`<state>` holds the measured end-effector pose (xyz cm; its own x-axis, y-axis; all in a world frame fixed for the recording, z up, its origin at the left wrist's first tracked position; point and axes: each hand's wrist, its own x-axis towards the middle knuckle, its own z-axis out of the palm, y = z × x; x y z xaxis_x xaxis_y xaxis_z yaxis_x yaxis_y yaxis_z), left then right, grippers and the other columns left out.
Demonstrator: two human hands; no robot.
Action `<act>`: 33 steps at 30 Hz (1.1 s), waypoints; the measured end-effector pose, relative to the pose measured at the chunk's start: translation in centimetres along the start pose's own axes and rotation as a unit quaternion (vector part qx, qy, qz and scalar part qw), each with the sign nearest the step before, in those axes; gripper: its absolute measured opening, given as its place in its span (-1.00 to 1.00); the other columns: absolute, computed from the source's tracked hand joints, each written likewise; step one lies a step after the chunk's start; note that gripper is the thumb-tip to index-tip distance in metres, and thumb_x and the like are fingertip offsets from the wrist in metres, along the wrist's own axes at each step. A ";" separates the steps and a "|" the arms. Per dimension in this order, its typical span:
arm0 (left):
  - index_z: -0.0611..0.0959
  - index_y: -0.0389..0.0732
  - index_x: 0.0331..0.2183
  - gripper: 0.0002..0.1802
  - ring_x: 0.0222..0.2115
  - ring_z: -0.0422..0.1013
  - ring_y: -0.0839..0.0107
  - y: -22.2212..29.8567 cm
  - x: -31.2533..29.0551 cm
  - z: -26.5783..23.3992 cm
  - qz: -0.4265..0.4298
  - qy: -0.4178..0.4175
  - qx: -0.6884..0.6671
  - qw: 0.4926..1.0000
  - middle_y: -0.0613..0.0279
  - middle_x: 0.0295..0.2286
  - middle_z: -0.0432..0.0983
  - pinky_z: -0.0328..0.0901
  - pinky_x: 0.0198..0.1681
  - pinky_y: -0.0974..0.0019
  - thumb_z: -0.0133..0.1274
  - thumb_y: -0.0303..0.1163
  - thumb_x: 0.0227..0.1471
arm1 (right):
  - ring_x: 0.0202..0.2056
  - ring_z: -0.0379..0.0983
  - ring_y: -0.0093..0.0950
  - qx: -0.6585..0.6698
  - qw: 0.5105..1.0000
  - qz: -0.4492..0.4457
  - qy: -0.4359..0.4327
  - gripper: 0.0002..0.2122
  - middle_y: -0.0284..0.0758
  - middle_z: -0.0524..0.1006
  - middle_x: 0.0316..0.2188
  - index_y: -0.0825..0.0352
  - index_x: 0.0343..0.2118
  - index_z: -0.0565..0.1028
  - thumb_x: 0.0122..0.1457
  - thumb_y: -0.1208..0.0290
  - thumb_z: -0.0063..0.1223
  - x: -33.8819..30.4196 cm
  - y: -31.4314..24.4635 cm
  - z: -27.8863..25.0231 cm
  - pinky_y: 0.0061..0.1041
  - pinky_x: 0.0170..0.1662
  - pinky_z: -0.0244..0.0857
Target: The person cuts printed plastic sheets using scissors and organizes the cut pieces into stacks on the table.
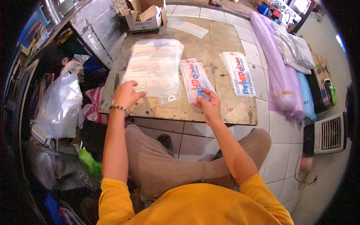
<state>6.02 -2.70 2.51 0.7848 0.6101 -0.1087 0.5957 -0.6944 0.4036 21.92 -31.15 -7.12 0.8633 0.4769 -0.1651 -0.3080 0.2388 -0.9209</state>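
A stack of clear plastic sheets with pale backing and white print (152, 65) lies on the left half of a low wooden table. At its lower left corner is my left hand (128, 96), fingers apart, resting on or just over the top sheet; nothing is gripped in it. Between thumb and fingers, my right hand (210, 107) pinches the lower right corner of a printed plastic sheet (192, 80) with red and blue lettering. That sheet overlaps others beneath it. Farther right sits a fanned pile of similar printed sheets (239, 73).
The worn wooden table (165, 112) stands before my knees. An opened cardboard box (144, 18) and a loose clear sheet (187, 29) are at its far side. Purple plastic rolls (275, 67) lie on the right floor; clear plastic bags (62, 105) crowd the left.
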 end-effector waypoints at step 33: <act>0.48 -0.44 0.00 0.08 -0.04 0.47 -0.17 7.2 5.4 8.1 -0.108 0.019 0.045 0.993 -0.32 0.02 0.34 0.42 0.02 0.05 0.56 0.07 -0.44 | 0.13 0.34 -0.06 -0.645 0.760 0.079 -0.023 -0.07 0.00 0.38 0.10 0.40 0.06 0.40 -0.39 -0.05 0.60 10.5 -3.9 0.3 -0.13 0.19 0.26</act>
<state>15.91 -7.48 -2.56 0.6305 0.7619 -0.1482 0.7640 -0.5754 0.2918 32.04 -26.88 -5.15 0.8321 0.4498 -0.3245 0.2671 -0.8378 -0.4762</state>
